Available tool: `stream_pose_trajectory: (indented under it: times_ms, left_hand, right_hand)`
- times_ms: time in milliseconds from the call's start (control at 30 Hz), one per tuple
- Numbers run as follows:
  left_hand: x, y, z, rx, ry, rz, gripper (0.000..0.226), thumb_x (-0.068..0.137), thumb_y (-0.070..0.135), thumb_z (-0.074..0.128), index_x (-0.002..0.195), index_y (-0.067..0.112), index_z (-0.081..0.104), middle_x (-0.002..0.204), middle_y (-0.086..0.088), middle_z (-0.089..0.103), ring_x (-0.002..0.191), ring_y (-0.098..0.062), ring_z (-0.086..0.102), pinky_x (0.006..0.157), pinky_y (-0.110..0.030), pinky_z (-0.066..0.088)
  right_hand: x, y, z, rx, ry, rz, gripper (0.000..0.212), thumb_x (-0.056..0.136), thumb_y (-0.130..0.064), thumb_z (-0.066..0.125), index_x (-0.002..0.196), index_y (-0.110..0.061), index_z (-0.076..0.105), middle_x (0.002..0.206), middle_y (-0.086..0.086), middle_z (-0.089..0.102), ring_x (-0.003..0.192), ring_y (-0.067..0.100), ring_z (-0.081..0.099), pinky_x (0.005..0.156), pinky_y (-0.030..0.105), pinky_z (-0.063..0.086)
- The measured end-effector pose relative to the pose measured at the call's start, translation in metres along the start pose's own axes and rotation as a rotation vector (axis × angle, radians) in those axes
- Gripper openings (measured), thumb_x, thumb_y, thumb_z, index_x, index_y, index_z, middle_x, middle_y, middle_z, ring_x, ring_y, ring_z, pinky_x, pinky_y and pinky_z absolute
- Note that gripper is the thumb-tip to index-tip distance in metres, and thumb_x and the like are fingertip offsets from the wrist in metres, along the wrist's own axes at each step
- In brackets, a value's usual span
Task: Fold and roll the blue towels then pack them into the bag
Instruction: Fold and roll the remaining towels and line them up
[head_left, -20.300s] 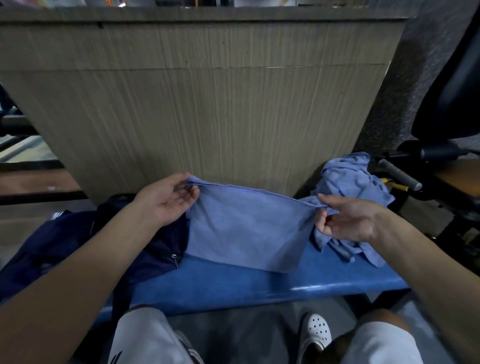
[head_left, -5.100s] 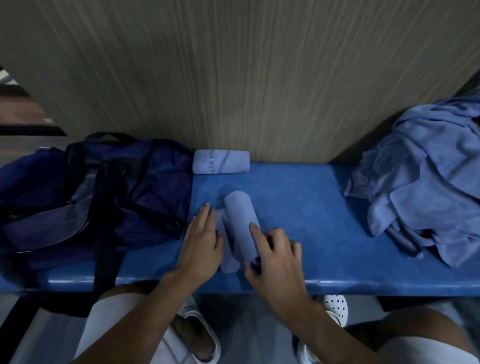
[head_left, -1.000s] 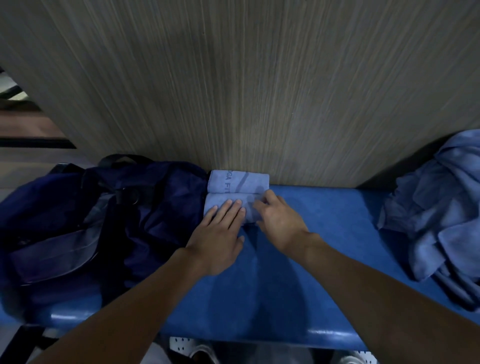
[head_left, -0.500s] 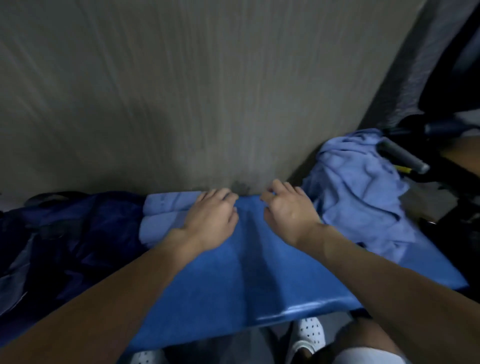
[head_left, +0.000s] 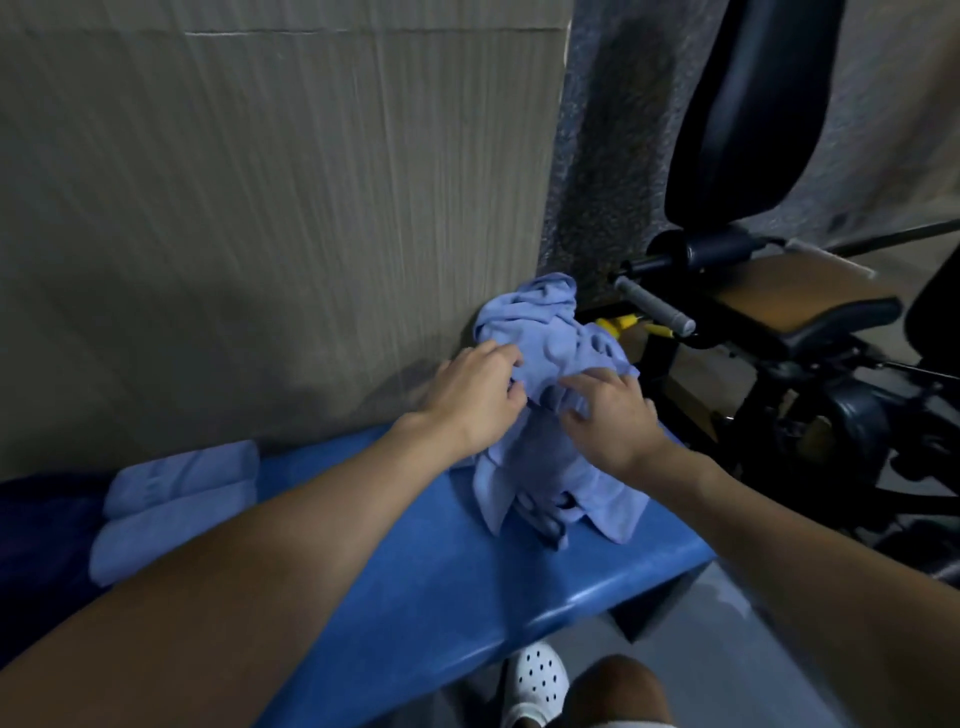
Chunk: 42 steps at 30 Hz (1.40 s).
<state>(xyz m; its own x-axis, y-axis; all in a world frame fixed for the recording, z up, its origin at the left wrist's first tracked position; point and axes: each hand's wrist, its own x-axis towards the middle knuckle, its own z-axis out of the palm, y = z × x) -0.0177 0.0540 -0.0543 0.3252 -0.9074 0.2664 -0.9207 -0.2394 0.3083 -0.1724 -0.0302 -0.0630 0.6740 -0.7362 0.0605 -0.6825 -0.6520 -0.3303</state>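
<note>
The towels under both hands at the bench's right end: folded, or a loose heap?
A loose heap. The towel pile is crumpled and bunched, corners hanging; the left hand grips it, the right hand touches it.

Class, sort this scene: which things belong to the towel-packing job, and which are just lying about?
Job: loose towel pile, with left hand and right hand on it; two rolled towels; navy bag; blue bench.
Just nearby: black gym machine; white clog; wall panel.
</note>
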Motion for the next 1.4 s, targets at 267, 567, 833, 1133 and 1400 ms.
stream_pose_trajectory:
  times_ms: [267,567,833,1133,1400]
  left_hand:
    - [0.003,-0.006,-0.004,-0.111,-0.011,-0.071,0.031,0.09,0.016,0.054,0.12,0.015,0.06,0.117,-0.006,0.063,0.105,-0.026,0.06,0.088,-0.04,0.05]
    - [0.003,0.02,-0.025,-0.727,0.261,-0.161,0.038,0.08,0.01,0.069,0.116,0.021,0.061,0.068,0.008,0.061,0.059,-0.012,0.057,0.058,-0.02,0.046]
    - [0.0,0.042,-0.085,-1.369,0.428,-0.336,0.019,0.093,0.005,0.048,0.094,0.009,0.066,0.096,-0.023,0.068,0.091,-0.039,0.066,0.085,-0.052,0.054]
    - [-0.071,0.018,-0.157,-1.467,0.293,-0.138,0.022,0.102,0.013,0.04,0.112,0.001,0.056,0.097,-0.012,0.062,0.089,-0.023,0.063,0.074,-0.036,0.054]
    - [-0.14,-0.023,-0.189,-1.447,0.243,-0.401,0.022,0.104,0.018,0.035,0.101,0.021,0.057,0.091,0.003,0.067,0.076,-0.011,0.069,0.065,-0.028,0.058]
  right_hand:
    - [0.015,-0.008,0.002,0.375,0.062,-0.075,0.028,0.092,0.0,0.04,0.108,-0.002,0.063,0.099,0.009,0.049,0.099,0.035,0.047,0.083,0.048,0.045]
    - [-0.007,-0.054,-0.062,0.936,0.387,-0.194,0.043,0.091,0.016,0.036,0.122,0.003,0.062,0.128,0.004,0.054,0.127,0.016,0.049,0.111,0.027,0.036]
    - [-0.04,-0.077,-0.085,1.078,0.407,-0.266,0.034,0.09,0.013,0.04,0.101,-0.006,0.066,0.105,0.004,0.064,0.099,0.01,0.058,0.09,0.024,0.047]
    - [-0.042,-0.08,-0.053,0.944,0.063,0.183,0.011,0.091,-0.008,0.055,0.082,-0.012,0.05,0.071,0.002,0.051,0.063,0.016,0.047,0.056,0.027,0.038]
    - [-0.078,-0.139,0.009,1.303,-0.429,0.342,0.028,0.096,-0.01,0.045,0.073,-0.013,0.059,0.063,0.005,0.057,0.053,0.018,0.049,0.053,0.03,0.041]
